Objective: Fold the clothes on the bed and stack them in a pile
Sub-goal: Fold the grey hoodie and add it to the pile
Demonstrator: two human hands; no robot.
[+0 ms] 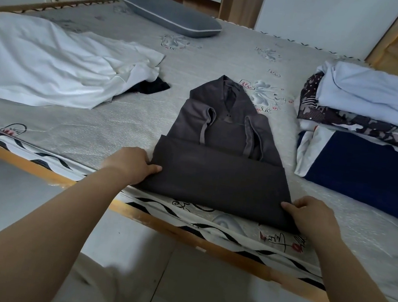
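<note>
a dark grey hoodie lies flat on the bed at the near edge, about 6 o'clock from the middle of the mattress, its hood pointing toward 12 o'clock. both sleeves are folded in over the chest, and the bottom part is turned up over them, making a broad dark band across the near end.

the left hand grips the band's left corner at 9 o'clock of the garment — thumb on top of the cloth, the other fingers curled and tucked under the edge, pinching it. the right hand holds the right corner at about 4 o'clock, thumb lying on the fabric and the fingers curled close together around the edge; how they sit beneath the cloth cannot be told.

at 3 o'clock from the hoodie, apart from it, stands a pile of folded clothes: a pale blue piece on top, a dark patterned one under it, a navy and white one at the bottom. at 9 to 10 o'clock lies a loose white garment, crumpled, with a bit of black cloth showing from under its right side. a grey pillow rests at 12 o'clock by the far edge of the bed.
</note>
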